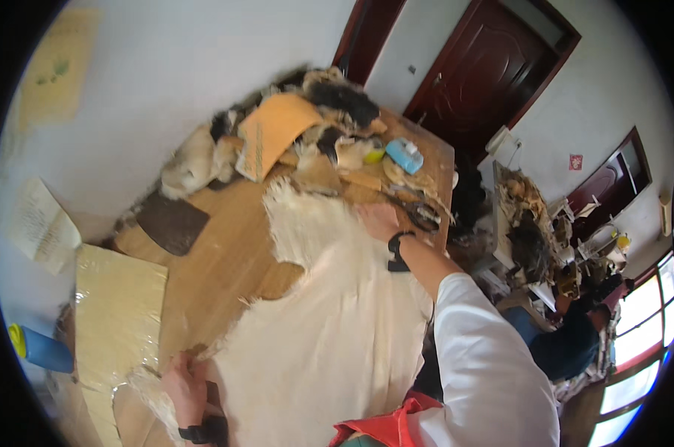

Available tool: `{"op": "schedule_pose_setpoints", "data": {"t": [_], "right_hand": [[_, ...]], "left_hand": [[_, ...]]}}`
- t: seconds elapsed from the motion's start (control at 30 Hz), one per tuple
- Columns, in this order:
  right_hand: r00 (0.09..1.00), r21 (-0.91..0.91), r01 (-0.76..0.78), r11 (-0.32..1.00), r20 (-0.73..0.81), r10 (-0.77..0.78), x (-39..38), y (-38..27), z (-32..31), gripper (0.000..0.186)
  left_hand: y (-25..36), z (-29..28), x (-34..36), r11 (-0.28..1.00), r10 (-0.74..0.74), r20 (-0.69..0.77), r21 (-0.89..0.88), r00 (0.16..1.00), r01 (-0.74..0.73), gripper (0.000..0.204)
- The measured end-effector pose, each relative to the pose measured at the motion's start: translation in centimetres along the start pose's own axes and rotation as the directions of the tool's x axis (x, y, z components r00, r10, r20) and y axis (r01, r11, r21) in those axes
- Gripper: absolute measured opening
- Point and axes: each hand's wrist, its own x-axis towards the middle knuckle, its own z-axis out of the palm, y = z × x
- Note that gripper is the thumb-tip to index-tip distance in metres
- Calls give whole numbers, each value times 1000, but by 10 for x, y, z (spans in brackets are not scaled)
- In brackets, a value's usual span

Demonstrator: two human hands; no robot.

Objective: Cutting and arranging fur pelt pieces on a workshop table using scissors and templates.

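Observation:
A large cream-coloured hide [322, 320], with ragged edges, lies spread over the wooden table in front of me. My left hand [185, 389] is at its near left edge, fingers bent and closed on the hide's margin. At the far right part of the hide, my right hand [379, 221] is closed at the edge, arm stretched forward; its fingertips are partly hidden. Just beyond the right hand lies a pair of dark-handled scissors [424, 217]. Black bands circle both wrists.
Fur and leather scraps [191, 160] pile along the far side, with an orange sheet [277, 130] and a blue bottle [404, 156]. A dark brown leather piece [173, 223] and a plastic-covered yellowish board [121, 305] lie left, beside a blue container [46, 350]. Another person [568, 343] sits at right.

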Motion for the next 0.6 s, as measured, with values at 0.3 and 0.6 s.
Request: {"op": "schedule_pose_setpoints", "data": {"t": [0.3, 0.6], "right_hand": [[987, 233, -160, 959, 11, 162, 38, -47, -2, 45], [993, 58, 62, 996, 101, -67, 68, -73, 8, 36]], "left_hand": [[1, 7, 2, 999, 41, -8, 12, 999, -41, 18], [2, -6, 4, 997, 21, -69, -75, 997, -26, 14]]}}
